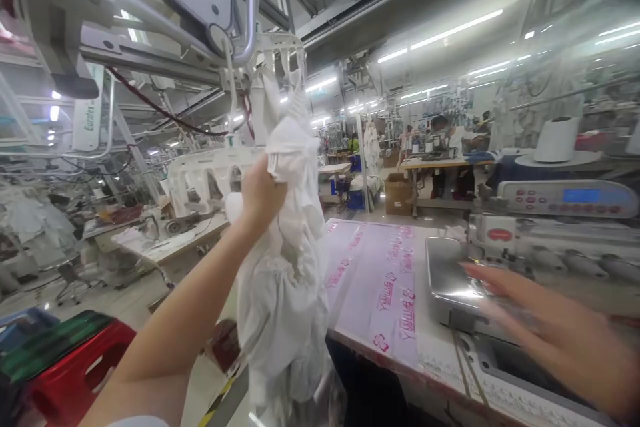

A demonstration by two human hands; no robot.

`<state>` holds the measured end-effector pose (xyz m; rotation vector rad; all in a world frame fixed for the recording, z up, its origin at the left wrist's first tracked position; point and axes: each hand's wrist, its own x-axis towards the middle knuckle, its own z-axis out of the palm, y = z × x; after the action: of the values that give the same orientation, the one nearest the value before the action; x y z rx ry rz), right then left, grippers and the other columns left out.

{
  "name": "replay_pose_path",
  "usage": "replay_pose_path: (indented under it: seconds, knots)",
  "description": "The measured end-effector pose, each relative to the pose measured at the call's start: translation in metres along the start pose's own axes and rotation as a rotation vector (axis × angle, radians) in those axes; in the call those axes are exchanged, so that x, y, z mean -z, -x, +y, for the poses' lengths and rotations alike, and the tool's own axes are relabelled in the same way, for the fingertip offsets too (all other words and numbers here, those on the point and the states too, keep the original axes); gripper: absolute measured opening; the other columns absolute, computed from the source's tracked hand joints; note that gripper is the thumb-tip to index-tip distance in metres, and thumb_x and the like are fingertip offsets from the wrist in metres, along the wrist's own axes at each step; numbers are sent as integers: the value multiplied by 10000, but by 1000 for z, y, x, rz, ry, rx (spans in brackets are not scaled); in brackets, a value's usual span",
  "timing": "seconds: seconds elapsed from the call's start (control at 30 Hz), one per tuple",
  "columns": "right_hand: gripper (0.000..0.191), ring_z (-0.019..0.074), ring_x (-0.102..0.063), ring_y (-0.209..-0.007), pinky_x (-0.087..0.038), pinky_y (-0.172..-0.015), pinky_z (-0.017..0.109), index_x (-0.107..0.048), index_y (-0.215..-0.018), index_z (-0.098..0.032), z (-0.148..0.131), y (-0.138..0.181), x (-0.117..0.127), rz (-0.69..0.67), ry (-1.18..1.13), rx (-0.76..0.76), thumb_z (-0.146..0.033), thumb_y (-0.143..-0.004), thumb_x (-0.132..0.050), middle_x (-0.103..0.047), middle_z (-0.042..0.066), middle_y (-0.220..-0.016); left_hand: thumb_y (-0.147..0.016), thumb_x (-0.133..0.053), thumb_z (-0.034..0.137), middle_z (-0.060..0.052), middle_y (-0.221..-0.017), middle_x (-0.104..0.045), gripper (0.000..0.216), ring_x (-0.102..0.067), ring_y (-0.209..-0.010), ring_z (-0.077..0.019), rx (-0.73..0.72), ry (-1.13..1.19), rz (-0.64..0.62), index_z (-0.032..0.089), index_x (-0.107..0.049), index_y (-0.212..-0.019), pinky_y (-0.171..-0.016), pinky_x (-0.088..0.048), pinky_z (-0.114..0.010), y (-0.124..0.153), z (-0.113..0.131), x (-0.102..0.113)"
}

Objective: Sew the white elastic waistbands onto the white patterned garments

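My left hand is raised and closed on a bunch of white fabric, which hangs down from an overhead hanger clip at the left edge of the work table. My right hand reaches out flat over the table with fingers stretched, blurred by motion, holding nothing. Its fingertips are close to the shiny metal plate of the sewing machine.
The table is covered with clear plastic printed in pink. An overhead rail carries the hanger. A red stool stands at lower left. Other sewing stations, cardboard boxes and seated people fill the hall behind.
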<state>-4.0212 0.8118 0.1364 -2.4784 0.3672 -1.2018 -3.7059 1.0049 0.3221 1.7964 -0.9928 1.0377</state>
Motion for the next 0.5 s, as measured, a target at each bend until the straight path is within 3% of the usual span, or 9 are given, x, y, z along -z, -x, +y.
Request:
replay_pose_path:
  seconds: [0.03,0.13,0.17,0.23,0.3,0.4,0.5]
  knots:
    - [444,273,-586,-1006,-542,-769,425,-399,-1295,-360,-17,-17,-4,-26,-45,37,-395,-861,-485,-565,75,-1194,-735,-522,235,-88,-820,-643,169,-594,-862,-242,-69,-32,-33,144,-608,-848,-790,-445,-333,8,13,-5]
    - [651,268,-408,-1219,-420,-964,449,-227,-1389,-237,-63,-67,-19,127,-233,203,-309,-820,-534,-354,95,-1389,-717,-520,214,-74,-806,-659,138,-611,-792,-228,-191,28,-255,169,-615,-806,-703,-458,-301,45,50,-23]
    - [640,267,-382,-1232,-389,-986,439,-280,-1365,-216,-73,-80,-24,184,-292,235,-291,-794,-560,-369,101,-1374,-716,-521,213,-69,-832,-664,147,-614,-794,-230,-230,48,-350,180,-618,-822,-690,-457,-299,57,59,-27]
    - [401,236,-496,-1092,-436,-901,371,-506,-1181,-183,-83,-98,-31,224,-469,234,-209,-782,-506,-531,95,-1202,-730,-511,211,-56,-898,-664,209,-612,-832,-239,-273,79,-533,207,-612,-913,-703,-452,-316,76,72,-31]
    - [260,190,-576,-857,-472,-746,301,-614,-950,-162,-82,-103,-31,183,-656,114,-154,-732,-473,-633,57,-930,-735,-549,256,-45,-947,-650,304,-600,-867,-244,-235,190,-679,233,-571,-1037,-734,-450,-334,89,76,-31]
    - [166,130,-542,-621,-433,-574,230,-626,-779,-144,-75,-100,-7,73,-748,-148,-129,-667,-504,-603,-10,-669,-663,-666,448,-51,-1074,-605,596,-563,-973,-253,-93,635,-961,261,-470,-1193,-826,-449,-359,118,75,-41]
    - [77,96,-507,-552,-385,-526,198,-626,-680,-114,-67,-101,42,-41,-594,-240,-74,-657,-565,-570,-31,-592,-501,-730,596,-79,-1194,-550,930,-493,-1106,-296,-22,1025,-1326,266,-389,-1300,-964,-376,-420,183,73,-65]
